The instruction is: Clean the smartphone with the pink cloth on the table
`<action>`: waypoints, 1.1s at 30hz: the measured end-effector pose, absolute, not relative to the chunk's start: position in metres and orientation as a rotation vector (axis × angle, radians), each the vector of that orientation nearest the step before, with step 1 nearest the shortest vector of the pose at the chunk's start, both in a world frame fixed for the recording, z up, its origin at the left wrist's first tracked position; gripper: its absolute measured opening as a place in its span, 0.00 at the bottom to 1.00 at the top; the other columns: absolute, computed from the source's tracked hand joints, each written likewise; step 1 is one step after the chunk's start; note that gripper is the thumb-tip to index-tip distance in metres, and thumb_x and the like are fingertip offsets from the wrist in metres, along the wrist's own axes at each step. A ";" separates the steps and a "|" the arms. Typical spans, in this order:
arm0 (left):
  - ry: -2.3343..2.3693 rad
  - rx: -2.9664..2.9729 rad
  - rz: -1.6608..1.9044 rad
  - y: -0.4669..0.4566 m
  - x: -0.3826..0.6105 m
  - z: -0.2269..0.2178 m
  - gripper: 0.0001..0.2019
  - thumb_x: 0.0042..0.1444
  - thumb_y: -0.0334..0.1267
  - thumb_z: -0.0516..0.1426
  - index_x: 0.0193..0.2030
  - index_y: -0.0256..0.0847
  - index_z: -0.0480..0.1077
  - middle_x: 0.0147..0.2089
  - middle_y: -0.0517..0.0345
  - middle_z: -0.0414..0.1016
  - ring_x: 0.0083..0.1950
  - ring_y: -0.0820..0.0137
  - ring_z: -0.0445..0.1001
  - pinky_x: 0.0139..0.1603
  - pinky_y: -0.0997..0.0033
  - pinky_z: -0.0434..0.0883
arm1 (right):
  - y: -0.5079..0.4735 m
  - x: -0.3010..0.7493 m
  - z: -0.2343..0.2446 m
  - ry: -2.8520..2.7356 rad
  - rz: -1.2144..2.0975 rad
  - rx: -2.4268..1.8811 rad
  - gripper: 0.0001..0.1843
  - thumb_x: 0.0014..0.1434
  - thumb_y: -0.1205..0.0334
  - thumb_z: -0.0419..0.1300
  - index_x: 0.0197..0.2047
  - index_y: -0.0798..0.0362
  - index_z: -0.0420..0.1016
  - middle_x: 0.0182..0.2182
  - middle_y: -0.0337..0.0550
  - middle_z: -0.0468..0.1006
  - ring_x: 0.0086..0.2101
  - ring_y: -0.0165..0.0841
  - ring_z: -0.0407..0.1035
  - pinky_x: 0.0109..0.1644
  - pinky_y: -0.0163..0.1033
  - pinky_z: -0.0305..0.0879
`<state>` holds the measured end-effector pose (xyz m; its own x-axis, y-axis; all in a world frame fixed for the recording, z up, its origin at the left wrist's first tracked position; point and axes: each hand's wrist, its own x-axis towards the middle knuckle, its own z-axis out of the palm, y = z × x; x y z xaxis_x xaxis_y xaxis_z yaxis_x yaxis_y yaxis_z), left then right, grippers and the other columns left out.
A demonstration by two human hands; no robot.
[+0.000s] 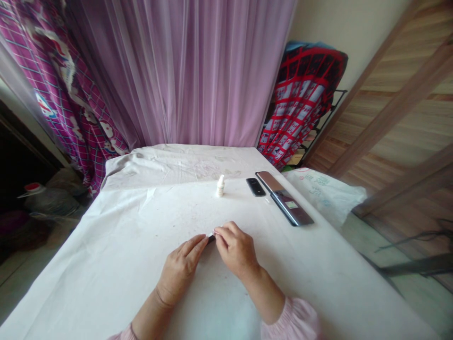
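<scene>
My left hand (182,267) and my right hand (235,250) rest close together on the white-covered table (106,245), fingertips meeting. Between them they pinch a small dark flat thing (211,237) with a pale end; most of it is hidden by the fingers and I cannot name it. Both hands have their fingers pressed together on it. A small white bottle (220,185) stands upright farther back on the table, well beyond the hands.
A small dark phone (255,187) and two larger phones (285,198) lie at the right rear of the table. A white bag (327,193) sits off the right edge. Purple curtains (184,71) hang behind; a red patterned cloth (304,99) drapes a rack.
</scene>
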<state>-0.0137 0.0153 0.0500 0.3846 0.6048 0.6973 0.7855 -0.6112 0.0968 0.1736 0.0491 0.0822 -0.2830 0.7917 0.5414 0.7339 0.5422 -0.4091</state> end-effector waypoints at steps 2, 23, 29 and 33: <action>-1.226 -2.394 -1.055 0.015 -0.014 0.050 0.16 0.66 0.27 0.47 0.57 0.37 0.67 0.49 0.48 0.78 0.45 0.68 0.80 0.45 0.71 0.79 | 0.049 0.174 0.083 -2.064 0.112 -1.229 0.11 0.63 0.67 0.54 0.39 0.48 0.78 0.33 0.40 0.76 0.32 0.29 0.72 0.37 0.30 0.63; -1.253 -2.391 -1.071 0.016 -0.013 0.050 0.16 0.66 0.28 0.48 0.57 0.39 0.67 0.49 0.49 0.79 0.45 0.68 0.80 0.45 0.71 0.79 | 0.059 0.187 0.079 -2.005 0.096 -1.296 0.13 0.64 0.65 0.53 0.40 0.48 0.80 0.34 0.42 0.78 0.34 0.30 0.73 0.39 0.30 0.64; -1.249 -2.416 -1.067 0.017 -0.015 0.047 0.18 0.66 0.28 0.47 0.60 0.39 0.66 0.51 0.48 0.78 0.46 0.68 0.80 0.47 0.69 0.79 | 0.050 0.174 0.080 -2.059 0.156 -1.256 0.13 0.64 0.66 0.52 0.41 0.48 0.79 0.35 0.42 0.77 0.35 0.30 0.73 0.40 0.31 0.64; -1.239 -2.415 -1.084 0.018 -0.015 0.046 0.17 0.66 0.28 0.48 0.59 0.38 0.66 0.50 0.48 0.78 0.46 0.68 0.80 0.46 0.70 0.79 | 0.051 0.175 0.082 -2.052 0.158 -1.251 0.12 0.63 0.66 0.54 0.40 0.48 0.79 0.34 0.41 0.77 0.34 0.29 0.73 0.40 0.30 0.64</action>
<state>-0.0149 0.0176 0.0464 0.3734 0.6115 0.6976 0.7727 -0.6211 0.1309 0.1751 0.0508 0.0819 -0.2728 0.8156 0.5102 0.7276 0.5219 -0.4452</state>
